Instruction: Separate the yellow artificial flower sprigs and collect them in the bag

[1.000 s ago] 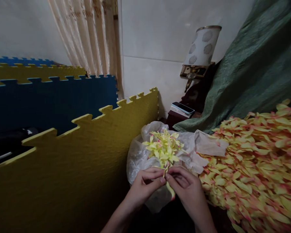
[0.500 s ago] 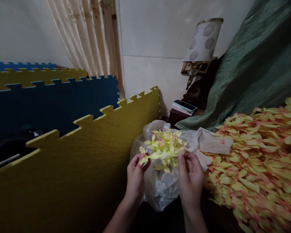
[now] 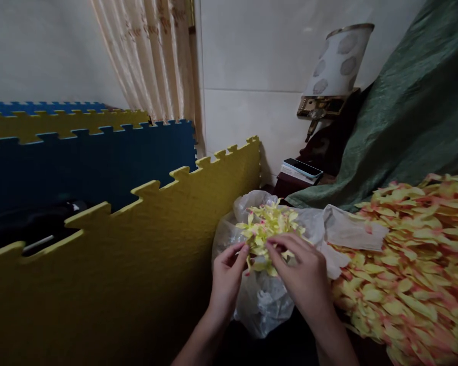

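Observation:
My left hand (image 3: 229,277) is closed in a pinch on a yellow artificial flower (image 3: 249,259) with pinkish tips, its petals showing at the fingertips. Just to the right, my right hand (image 3: 307,267) has thumb and forefinger brought together close to that flower; whatever is between them is too small to make out. Both hands are above a translucent plastic bag (image 3: 267,300). On the bag lies a small heap of yellow-green artificial flowers (image 3: 277,218), partly covered by my right fingers.
At right spreads a large pile of yellow and pink artificial petals (image 3: 416,274), below a green cloth (image 3: 400,112). Yellow foam mat (image 3: 168,244) stands upright on the left, with a blue mat (image 3: 99,168) behind. A phone (image 3: 303,166) rests beyond the bag, under a wall lamp (image 3: 339,61).
My right hand has come left toward my left hand, narrowing the gap between them. The whole view has shifted slightly, so the surroundings appear further right.

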Demonstrator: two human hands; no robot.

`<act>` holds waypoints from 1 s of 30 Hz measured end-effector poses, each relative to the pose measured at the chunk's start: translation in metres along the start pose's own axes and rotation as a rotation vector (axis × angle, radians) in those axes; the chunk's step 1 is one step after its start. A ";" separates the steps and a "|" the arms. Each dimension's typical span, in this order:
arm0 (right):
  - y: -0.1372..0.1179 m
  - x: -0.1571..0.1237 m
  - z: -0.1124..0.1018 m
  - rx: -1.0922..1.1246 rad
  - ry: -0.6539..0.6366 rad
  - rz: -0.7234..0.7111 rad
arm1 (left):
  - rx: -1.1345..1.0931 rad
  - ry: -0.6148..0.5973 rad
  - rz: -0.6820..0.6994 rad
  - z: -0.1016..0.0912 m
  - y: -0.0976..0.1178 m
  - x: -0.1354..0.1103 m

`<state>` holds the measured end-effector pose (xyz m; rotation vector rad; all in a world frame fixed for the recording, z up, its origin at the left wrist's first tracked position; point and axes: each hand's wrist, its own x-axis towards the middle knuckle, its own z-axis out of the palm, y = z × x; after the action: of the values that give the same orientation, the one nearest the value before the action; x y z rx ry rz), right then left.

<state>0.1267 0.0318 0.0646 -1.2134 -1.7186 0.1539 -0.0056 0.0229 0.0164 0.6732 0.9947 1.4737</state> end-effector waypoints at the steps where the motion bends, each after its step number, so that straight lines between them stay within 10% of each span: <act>1: -0.004 -0.009 0.000 0.125 -0.075 0.051 | 0.025 -0.062 -0.008 -0.001 0.002 -0.002; 10: 0.004 -0.037 -0.008 0.596 -0.114 0.473 | 0.189 -0.404 -0.087 -0.009 0.010 -0.014; 24: 0.008 -0.037 -0.017 0.684 -0.211 0.646 | 0.212 -0.476 -0.051 -0.006 0.008 -0.012; 30: 0.005 -0.040 -0.016 0.585 -0.183 0.509 | 0.155 -0.451 -0.129 -0.004 0.008 -0.014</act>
<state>0.1426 -0.0031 0.0435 -1.1773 -1.3314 1.0246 -0.0105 0.0090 0.0229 0.9836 0.7871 1.0737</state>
